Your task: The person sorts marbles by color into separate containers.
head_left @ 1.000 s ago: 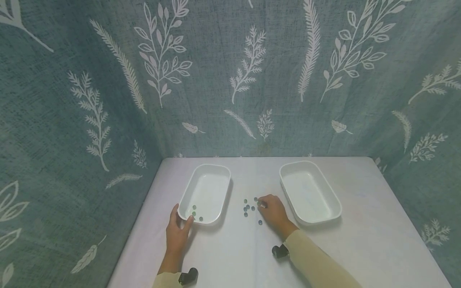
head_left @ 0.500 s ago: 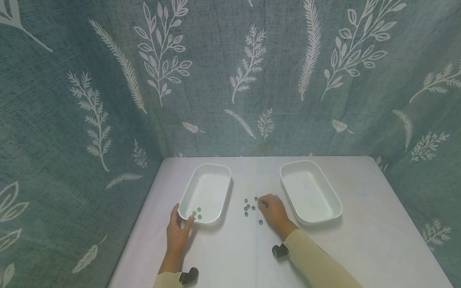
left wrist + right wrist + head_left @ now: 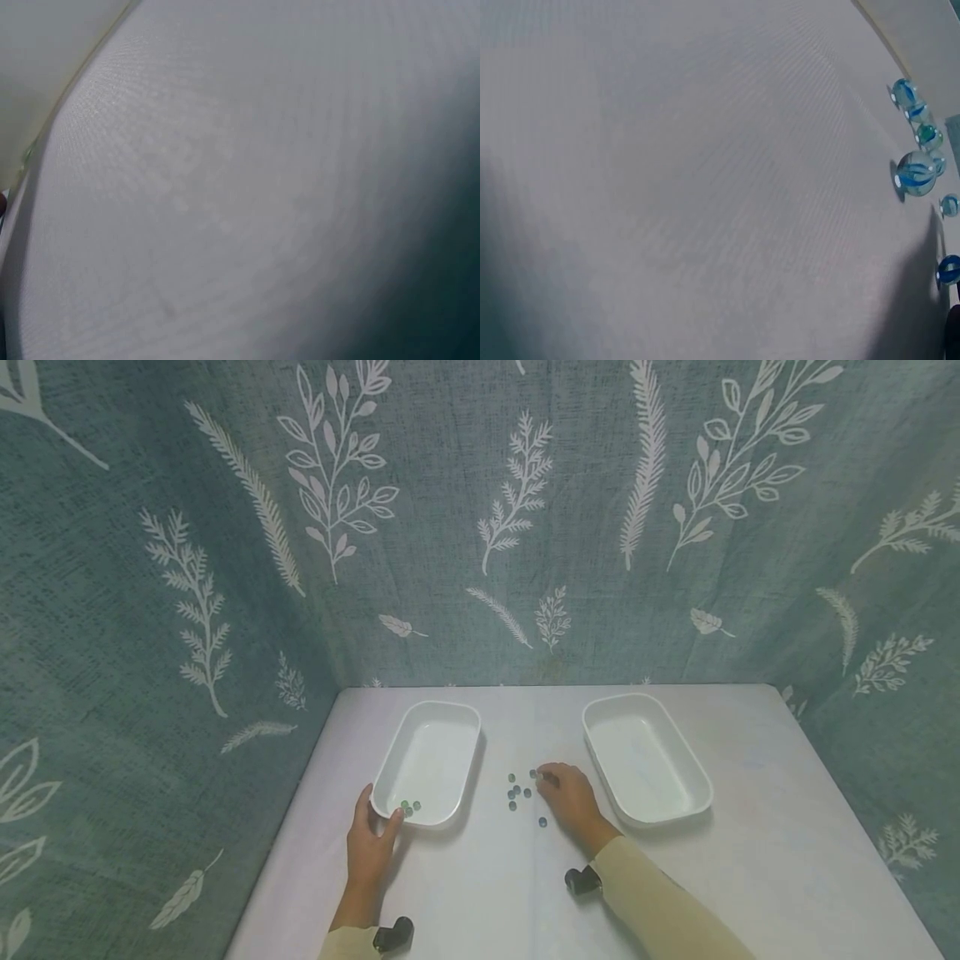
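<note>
Picking up seems in hand: right hand (image 3: 567,793) at the marbles (image 3: 516,790), lower centre, fingers bunched, grasp impossible to tell, likely needing a sure pinch, while left hand (image 3: 367,847) fingers clamp a tray (image 3: 442,739), lower left.

- Your left hand (image 3: 371,839) grips the near left corner of the left tray (image 3: 433,752), thumb at the near rim and fingers along the outer side.
- Inside that corner, close to your thumb, a few greenish marbles (image 3: 417,806) lie bunched together.
- Your right hand (image 3: 572,797) is between the two trays, fingers bent beside the loose marbles (image 3: 527,792); you cannot make out whether they pinch one.
- One loose marble lies nearer you, apart from the cluster.
- The right tray (image 3: 645,760) stands just beyond your right hand on the white table (image 3: 495,893).
</note>
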`<state>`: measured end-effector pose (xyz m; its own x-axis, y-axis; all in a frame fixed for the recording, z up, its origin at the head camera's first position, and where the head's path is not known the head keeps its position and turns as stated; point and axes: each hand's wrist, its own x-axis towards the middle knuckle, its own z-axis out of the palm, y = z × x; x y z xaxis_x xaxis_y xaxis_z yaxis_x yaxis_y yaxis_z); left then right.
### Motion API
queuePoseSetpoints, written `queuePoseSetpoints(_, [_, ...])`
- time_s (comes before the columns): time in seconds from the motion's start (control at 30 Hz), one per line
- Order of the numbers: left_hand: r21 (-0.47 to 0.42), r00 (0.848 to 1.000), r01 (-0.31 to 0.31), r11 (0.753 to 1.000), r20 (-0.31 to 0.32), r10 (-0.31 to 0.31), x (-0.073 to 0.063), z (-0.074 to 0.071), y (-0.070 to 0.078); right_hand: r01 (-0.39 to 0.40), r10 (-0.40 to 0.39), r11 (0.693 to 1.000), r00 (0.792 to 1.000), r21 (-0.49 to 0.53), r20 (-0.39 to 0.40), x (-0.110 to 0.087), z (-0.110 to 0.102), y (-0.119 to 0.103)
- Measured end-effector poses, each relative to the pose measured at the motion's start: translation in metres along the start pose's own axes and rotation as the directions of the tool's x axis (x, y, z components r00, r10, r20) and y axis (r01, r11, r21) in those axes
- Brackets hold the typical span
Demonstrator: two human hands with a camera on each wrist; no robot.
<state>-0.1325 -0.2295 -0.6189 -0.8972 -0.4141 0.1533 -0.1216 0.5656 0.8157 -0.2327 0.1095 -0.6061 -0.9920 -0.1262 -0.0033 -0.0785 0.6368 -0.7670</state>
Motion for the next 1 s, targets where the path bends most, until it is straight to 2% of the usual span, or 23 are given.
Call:
queuePoseSetpoints(0.27, [0.025,1.0,0.025,0.999,0.012,-0.026,-0.001,0.0,0.001,-0.057,0.057,0.998,0.998,0.034,-0.007,-0.002,0.001,-0.01])
queuePoseSetpoints(0.43, [0.011,1.0,0.027,1.0,0.011,-0.027,-0.001,-0.001,0.002,-0.059,0.059,0.996,0.998,0.072,-0.002,-0.001,0.005,-0.022])
queuePoseSetpoints(0.63, [0.001,0.999,0.028,1.0,0.019,-0.028,0.0,-0.002,0.002,0.027,-0.027,0.994,1.0,0.102,-0.005,0.002,0.01,-0.036])
queuePoseSetpoints(0.77, [0.004,0.999,0.029,1.0,0.023,-0.03,-0.001,-0.002,0.002,0.087,-0.088,0.993,0.996,0.08,0.011,0.002,0.013,-0.042])
queuePoseSetpoints(1.0, [0.005,0.999,0.026,1.0,0.021,-0.026,-0.001,-0.001,0.001,0.197,-0.198,0.98,0.979,0.038,0.039,0.0,0.018,-0.05])
